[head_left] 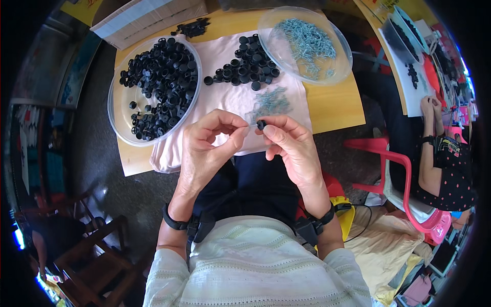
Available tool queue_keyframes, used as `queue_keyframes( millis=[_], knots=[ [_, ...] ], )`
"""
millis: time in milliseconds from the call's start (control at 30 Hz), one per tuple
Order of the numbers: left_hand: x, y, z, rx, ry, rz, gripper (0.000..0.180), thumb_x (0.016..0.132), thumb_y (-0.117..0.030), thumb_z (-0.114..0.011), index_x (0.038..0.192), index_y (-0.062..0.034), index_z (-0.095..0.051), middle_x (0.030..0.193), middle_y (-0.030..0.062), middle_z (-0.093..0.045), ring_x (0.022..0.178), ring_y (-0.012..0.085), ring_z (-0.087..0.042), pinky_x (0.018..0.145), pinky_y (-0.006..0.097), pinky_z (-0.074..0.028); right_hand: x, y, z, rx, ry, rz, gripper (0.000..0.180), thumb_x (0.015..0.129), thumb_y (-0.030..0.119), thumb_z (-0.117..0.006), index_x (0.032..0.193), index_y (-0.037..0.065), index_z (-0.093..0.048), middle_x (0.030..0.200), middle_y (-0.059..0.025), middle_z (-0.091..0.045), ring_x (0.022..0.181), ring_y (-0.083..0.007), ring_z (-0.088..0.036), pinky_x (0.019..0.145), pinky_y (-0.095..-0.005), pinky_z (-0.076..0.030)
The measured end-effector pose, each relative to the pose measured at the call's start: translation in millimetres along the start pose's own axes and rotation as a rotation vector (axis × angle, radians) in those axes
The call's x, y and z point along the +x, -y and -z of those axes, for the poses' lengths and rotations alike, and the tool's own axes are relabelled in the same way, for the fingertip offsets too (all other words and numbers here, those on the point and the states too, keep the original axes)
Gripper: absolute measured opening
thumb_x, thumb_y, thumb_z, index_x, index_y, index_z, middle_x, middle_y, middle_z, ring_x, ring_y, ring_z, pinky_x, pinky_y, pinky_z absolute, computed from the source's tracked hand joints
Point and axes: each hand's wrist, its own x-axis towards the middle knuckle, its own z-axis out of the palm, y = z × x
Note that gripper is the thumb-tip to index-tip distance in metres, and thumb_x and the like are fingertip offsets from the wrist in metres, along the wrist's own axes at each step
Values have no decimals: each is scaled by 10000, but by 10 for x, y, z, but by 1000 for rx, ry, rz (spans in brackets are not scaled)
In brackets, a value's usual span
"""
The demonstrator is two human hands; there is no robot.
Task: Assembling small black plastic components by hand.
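Note:
My left hand (207, 146) pinches a thin, pale metal pin (252, 125) between thumb and forefinger. Facing it, my right hand (296, 151) grips a small black round plastic cap (261, 124) with thumb and fingertips. The pin's end reaches the cap or lies close beside it; I cannot tell whether it sits inside. Both hands are above the near edge of a pale pink cloth (215, 100). Just beyond the fingers lies a loose heap of thin metal pins (273, 101). Farther back on the cloth is a pile of black caps (250, 61).
On the wooden table (335, 105), a clear round tub (110, 105) of black caps stands left, and a clear tray (350, 59) of metal pins back right. Small black parts (193, 26) lie by a cardboard box (148, 18). Another person (442, 158) sits right, beyond a red chair (406, 163).

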Motion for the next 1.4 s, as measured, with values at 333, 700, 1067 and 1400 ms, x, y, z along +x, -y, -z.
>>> queue_keyframes(
  millis=[333,700,1067,1400],
  knots=[
    [-24,-96,69,132,67,-37,126,774,-9,-679,890,22,-641,829,49,-659,703,98,-619,662,240,-501,-15,40,-45,64,59,-63,221,885,140,-654,1057,1,-649,892,-45,-662,719,-56,-578,535,-194,-498],
    [-87,-170,60,484,91,-442,203,703,64,-684,875,-10,-608,830,96,-630,730,222,-633,636,313,-514,-101,9,-119,-136,-1,47,182,855,23,-651,1033,-14,-644,894,-74,-667,738,-95,-615,568,-210,-516],
    [114,-130,1354,887,-388,-108,179,809,-27,-649,984,8,-654,910,121,-648,723,190,-634,663,287,-505,-48,-41,-94,-119,-21,85,198,869,82,-654,1038,-19,-632,882,-88,-660,684,-66,-574,528,-200,-507],
    [333,223,1735,1077,-331,5,204,775,-69,-681,940,48,-653,888,146,-638,759,215,-642,693,303,-503,-108,-70,-199,-129,11,48,194,854,58,-667,1030,-19,-633,874,-54,-656,703,-62,-571,533,-199,-503]
  ],
)
